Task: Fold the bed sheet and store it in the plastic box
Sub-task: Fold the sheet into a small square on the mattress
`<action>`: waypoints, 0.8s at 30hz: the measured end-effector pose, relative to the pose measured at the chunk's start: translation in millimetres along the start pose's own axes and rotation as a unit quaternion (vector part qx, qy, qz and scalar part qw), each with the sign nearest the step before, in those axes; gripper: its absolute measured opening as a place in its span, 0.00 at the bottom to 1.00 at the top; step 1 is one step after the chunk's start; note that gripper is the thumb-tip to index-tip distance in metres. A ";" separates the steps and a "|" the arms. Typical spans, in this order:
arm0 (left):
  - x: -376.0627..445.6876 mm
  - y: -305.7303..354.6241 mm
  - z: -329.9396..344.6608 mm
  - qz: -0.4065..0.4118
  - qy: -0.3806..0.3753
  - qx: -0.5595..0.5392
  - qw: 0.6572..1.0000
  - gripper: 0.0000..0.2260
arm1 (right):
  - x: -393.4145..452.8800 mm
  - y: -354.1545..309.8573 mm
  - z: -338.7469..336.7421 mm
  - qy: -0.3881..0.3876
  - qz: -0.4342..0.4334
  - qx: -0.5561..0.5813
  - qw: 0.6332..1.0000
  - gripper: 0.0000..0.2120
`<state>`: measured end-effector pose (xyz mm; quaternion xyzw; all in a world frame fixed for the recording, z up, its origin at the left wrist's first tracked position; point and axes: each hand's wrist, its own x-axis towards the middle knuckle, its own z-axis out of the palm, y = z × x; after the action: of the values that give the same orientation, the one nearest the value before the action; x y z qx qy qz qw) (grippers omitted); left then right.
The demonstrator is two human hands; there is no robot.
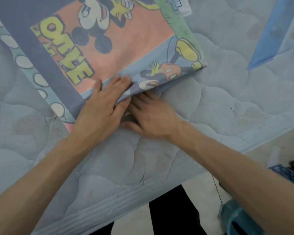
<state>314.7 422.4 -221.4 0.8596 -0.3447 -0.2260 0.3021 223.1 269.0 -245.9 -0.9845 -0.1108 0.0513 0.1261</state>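
In the head view, we see the folded bed sheet (98,48) lying on the mattress (219,102), with the left hand (102,106) pressing flat, fingers straight, on the sheet's near edge and the right hand (151,114) just beside it, fingers slid under that edge; whether they pinch the fabric we cannot tell. The blue-framed plastic box (270,36) stands beyond the sheet's far right corner. We judge that lifting from this one edge alone could let the layers slide apart and undo the fold before storage.
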 end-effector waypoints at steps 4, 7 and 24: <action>-2.2 -15.4 6.6 0.009 -0.013 -0.033 0.999 0.25 | -32.6 62.6 -10.6 0.028 0.149 -0.055 0.987 0.36; -5.0 -23.6 16.8 0.077 -0.015 0.068 0.995 0.29 | -62.9 94.7 -19.2 0.021 0.236 -0.085 0.968 0.36; 24.1 -21.5 5.3 -0.023 0.069 0.256 0.964 0.31 | 99.2 83.9 -71.8 0.060 -0.011 -0.024 0.998 0.30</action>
<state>337.2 415.4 -244.0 0.9293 -0.3498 -0.0774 0.0895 345.9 195.7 -205.7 -0.9872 -0.1151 -0.0125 0.1093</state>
